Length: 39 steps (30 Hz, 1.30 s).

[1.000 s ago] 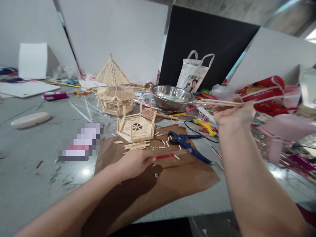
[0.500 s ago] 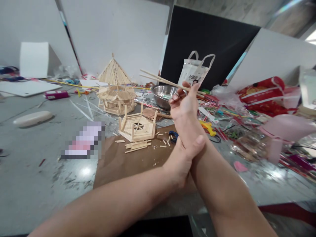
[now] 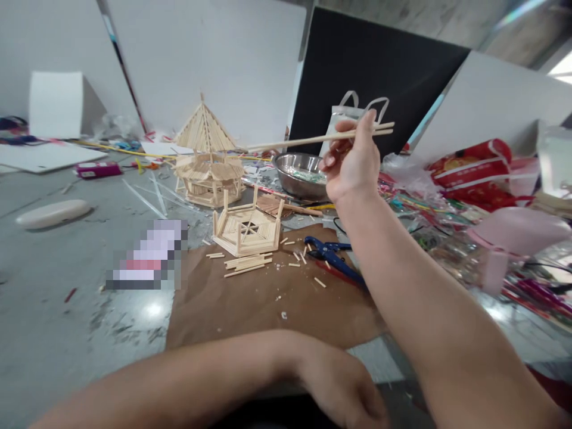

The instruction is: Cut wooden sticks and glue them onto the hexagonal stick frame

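Note:
My right hand [image 3: 351, 164] is raised above the table and pinches a pair of long wooden sticks [image 3: 295, 142] that point left toward the stick pavilion model [image 3: 205, 158]. My left hand [image 3: 344, 393] hangs at the near table edge, low in view, its fingers curled and blurred. A smaller open stick frame [image 3: 247, 227] stands on brown paper [image 3: 250, 304] with several cut stick pieces [image 3: 248, 263] beside it. Blue cutters [image 3: 333, 255] lie on the paper just under my right forearm.
A steel bowl [image 3: 298, 174] sits behind the frame, a white tote bag [image 3: 353, 128] behind it. Red packets [image 3: 476, 164] and mixed craft clutter fill the right side. A white oval object [image 3: 49, 213] and a blurred patch [image 3: 147, 255] lie at left on the grey table [image 3: 67, 310].
My right hand lifted the sticks and levelled them, tips now pointing left. My left hand left my right forearm and dropped back to the near table edge.

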Available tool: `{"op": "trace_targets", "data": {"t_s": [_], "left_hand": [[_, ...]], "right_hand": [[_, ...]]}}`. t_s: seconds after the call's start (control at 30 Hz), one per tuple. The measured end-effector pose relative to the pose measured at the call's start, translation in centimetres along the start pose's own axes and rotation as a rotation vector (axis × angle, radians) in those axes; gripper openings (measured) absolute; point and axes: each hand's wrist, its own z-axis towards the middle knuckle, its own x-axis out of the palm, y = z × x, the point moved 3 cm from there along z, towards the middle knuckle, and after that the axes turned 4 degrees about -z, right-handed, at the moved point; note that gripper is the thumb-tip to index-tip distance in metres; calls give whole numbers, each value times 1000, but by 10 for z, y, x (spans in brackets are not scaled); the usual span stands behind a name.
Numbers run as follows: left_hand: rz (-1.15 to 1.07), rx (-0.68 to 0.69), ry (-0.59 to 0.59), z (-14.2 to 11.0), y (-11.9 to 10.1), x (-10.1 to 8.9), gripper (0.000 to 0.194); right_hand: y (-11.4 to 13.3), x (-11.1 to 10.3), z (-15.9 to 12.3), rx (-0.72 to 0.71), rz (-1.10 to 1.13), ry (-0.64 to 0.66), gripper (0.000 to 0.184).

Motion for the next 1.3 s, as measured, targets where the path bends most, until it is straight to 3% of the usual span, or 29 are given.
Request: {"op": "trace_targets", "data": {"t_s": [0.1, 0.2, 0.33, 0.4, 0.47, 0.63, 0.73, 0.83, 0.97, 1.07, 1.17, 1.23, 1.3], "left_hand": [[279, -44, -268, -44, -11, -25, 27], [302, -11, -531, -91, -18, -44, 30], [438, -37, -1246, -135, -12, -74, 32], [488, -46, -1466, -142, -2, -85, 32], [488, -41, -1486, -138, 11, -93, 29], [384, -86, -1199, -119, 40, -94, 36], [254, -81, -1145, -116, 48, -89, 36], [170, -62, -1156, -116, 50, -88, 31], [218, -118, -1271, -120, 52, -91, 28], [336, -141, -1342, -123, 51, -92, 26], [298, -113, -1380, -123, 53, -92, 25], [169, -81, -1350, -121, 55, -94, 25], [-8, -44, -1289, -119, 58, -95, 25]], "right_hand": [[-5, -17, -14, 16, -69, 76, 42], [-26, -41, -37, 126, -81, 93, 38], [-66, -64, -71, 343, -45, 97, 36], [-82, -64, -85, 441, -38, 143, 37], [-93, -61, -95, 499, -23, 189, 37], [-104, -56, -106, 550, 9, 254, 34], [-107, -60, -107, 558, -4, 267, 34], [-108, -65, -109, 599, -13, 284, 34], [-105, -73, -104, 610, -39, 260, 36], [-99, -89, -91, 486, -66, 49, 38], [-88, -107, -81, 229, -136, -193, 37], [-83, -110, -80, 42, -302, -191, 31], [-83, -103, -84, -117, -586, -27, 23]]}}
